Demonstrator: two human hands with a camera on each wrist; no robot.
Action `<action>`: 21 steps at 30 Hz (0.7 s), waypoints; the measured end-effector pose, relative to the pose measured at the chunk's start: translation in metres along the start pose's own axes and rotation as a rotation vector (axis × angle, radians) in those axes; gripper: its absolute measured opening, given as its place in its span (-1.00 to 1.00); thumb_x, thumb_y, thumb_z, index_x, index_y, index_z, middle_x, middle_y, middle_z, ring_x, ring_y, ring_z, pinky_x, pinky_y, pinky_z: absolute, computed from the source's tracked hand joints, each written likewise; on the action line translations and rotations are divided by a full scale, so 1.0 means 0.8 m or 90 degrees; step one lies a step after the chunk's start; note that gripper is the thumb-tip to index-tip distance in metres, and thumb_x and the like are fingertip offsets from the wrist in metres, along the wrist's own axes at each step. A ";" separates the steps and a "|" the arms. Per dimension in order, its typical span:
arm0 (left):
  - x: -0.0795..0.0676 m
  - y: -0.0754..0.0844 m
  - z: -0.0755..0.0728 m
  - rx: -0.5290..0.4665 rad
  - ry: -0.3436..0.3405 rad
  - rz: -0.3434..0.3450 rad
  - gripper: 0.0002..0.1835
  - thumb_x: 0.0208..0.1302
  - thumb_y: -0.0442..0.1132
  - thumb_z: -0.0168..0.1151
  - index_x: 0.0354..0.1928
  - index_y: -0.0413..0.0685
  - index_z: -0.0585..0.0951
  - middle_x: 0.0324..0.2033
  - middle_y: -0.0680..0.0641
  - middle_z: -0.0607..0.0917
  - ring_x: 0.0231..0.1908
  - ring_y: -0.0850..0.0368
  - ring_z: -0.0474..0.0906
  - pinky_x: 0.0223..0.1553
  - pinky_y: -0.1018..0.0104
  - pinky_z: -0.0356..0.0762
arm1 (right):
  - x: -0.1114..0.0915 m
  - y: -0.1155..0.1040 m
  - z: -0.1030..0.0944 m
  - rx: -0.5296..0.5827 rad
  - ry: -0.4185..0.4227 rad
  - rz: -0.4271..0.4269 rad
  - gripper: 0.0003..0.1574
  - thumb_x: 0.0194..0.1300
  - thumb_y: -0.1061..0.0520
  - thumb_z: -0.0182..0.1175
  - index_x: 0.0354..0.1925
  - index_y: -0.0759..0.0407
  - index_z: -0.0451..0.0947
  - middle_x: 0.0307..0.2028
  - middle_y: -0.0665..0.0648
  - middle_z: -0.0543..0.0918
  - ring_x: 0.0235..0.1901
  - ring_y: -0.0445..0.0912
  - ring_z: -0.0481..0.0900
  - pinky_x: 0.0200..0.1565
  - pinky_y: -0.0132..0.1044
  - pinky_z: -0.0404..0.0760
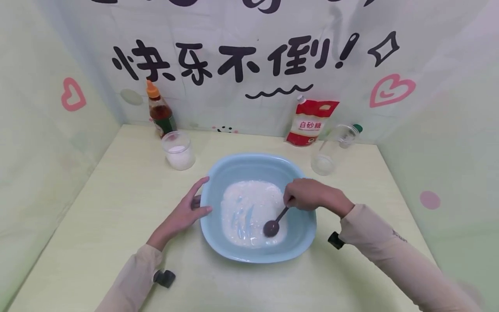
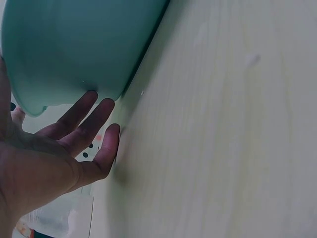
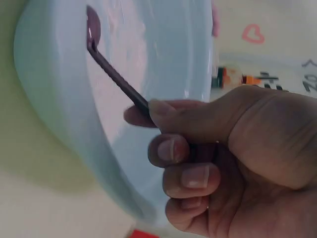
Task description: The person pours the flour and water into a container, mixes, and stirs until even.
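A light blue basin [image 1: 308, 232] stands mid-table with a wet white mixture [image 1: 255, 195] spread over its bottom. On the basin's left side, my left hand [image 1: 183, 214] holds the rim, thumb over the edge; in the left wrist view its other fingers [image 2: 81, 116] lie loosely bent by the outer wall. My right hand [image 1: 308, 193] reaches over the right rim and grips a dark brown spoon [image 1: 271, 228] by its handle. The spoon's bowl is down at the white mixture. The right wrist view shows thumb and forefinger pinching the handle [image 3: 121, 82], other fingers curled.
Behind the basin on the left stand a clear tub of white powder [image 1: 180, 157] and a sauce bottle [image 1: 161, 115] with an orange cap. At the back right are a red sugar pouch [image 1: 309, 123], a clear empty-looking container [image 1: 323, 162] and a green-capped jar [image 1: 348, 136].
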State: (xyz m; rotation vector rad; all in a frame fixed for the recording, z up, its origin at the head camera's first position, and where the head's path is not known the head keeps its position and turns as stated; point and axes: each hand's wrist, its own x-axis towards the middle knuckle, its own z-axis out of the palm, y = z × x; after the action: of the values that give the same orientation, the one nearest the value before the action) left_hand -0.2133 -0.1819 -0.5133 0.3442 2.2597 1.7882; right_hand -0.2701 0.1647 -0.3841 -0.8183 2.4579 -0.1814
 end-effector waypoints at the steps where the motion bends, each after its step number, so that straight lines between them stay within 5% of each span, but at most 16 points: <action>1: 0.000 -0.001 0.000 0.001 0.001 0.000 -0.13 0.37 -0.26 0.24 0.57 0.27 0.00 0.27 -0.54 0.43 0.19 -0.44 0.53 0.00 -0.04 0.68 | -0.001 0.005 -0.003 -0.007 0.018 0.012 -0.86 0.33 0.21 0.27 -0.25 0.05 0.77 -0.41 -0.01 0.67 -0.40 -0.11 0.51 -0.29 -0.32 0.59; 8: 0.002 -0.002 0.000 0.006 -0.003 0.001 -0.13 0.37 -0.26 0.24 0.57 0.27 0.01 0.26 -0.53 0.45 0.17 -0.43 0.55 0.01 -0.05 0.68 | 0.012 0.022 -0.016 -0.012 0.120 0.047 -0.87 0.32 0.23 0.26 -0.28 0.11 0.75 -0.49 0.05 0.64 -0.47 -0.05 0.48 -0.39 -0.32 0.49; 17: 0.002 0.002 0.000 0.011 0.010 -0.002 -0.13 0.35 -0.29 0.24 0.56 0.26 0.02 0.24 -0.54 0.47 0.15 -0.42 0.56 0.01 -0.06 0.68 | 0.045 -0.028 -0.002 -0.039 0.118 -0.085 -0.80 0.33 0.25 0.23 -0.38 0.07 0.75 -0.52 -0.02 0.63 -0.48 -0.13 0.46 -0.34 -0.35 0.46; 21: 0.002 0.001 0.000 0.002 0.007 0.006 -0.13 0.36 -0.30 0.24 0.57 0.23 0.02 0.22 -0.56 0.47 0.15 -0.43 0.56 0.01 -0.02 0.68 | 0.046 -0.050 0.012 -0.012 0.049 -0.112 -0.81 0.35 0.22 0.24 -0.21 0.02 0.78 -0.38 0.00 0.73 -0.42 -0.15 0.50 -0.29 -0.36 0.49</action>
State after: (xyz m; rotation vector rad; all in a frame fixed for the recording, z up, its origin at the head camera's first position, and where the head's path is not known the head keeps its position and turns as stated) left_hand -0.2145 -0.1809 -0.5123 0.3483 2.2723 1.7951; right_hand -0.2690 0.1108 -0.3971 -1.0541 2.4618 -0.2581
